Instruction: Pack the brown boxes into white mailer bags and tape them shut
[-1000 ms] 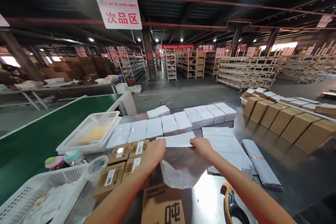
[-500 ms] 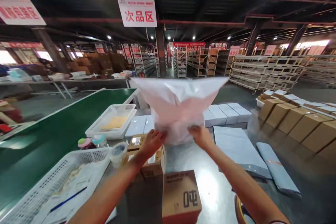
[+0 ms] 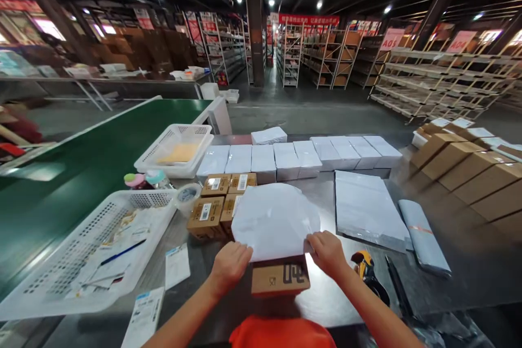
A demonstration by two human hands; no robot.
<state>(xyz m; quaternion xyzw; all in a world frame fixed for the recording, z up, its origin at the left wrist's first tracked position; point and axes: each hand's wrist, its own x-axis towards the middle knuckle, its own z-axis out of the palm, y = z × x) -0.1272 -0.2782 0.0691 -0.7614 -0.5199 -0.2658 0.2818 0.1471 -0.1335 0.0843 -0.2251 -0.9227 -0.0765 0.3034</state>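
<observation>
A white mailer bag is stretched between my two hands, its near edge lying over a brown cardboard box with dark printing. My left hand pinches the bag's near left corner, and my right hand grips the near right corner. Most of the box's top is hidden beneath the bag. Several small brown boxes with barcode labels stand beyond my left hand. To the right of my right hand lie a yellow and black tape dispenser and a flat stack of white mailer bags.
White boxes line the table's far side. At left are a white basket with papers and a pen, a tape roll, labels and a green conveyor. A rolled grey bag bundle and brown boxes lie right.
Both hands have come down and nearer with the mailer bag, from raised in the air to over the brown box. The view has tilted downward.
</observation>
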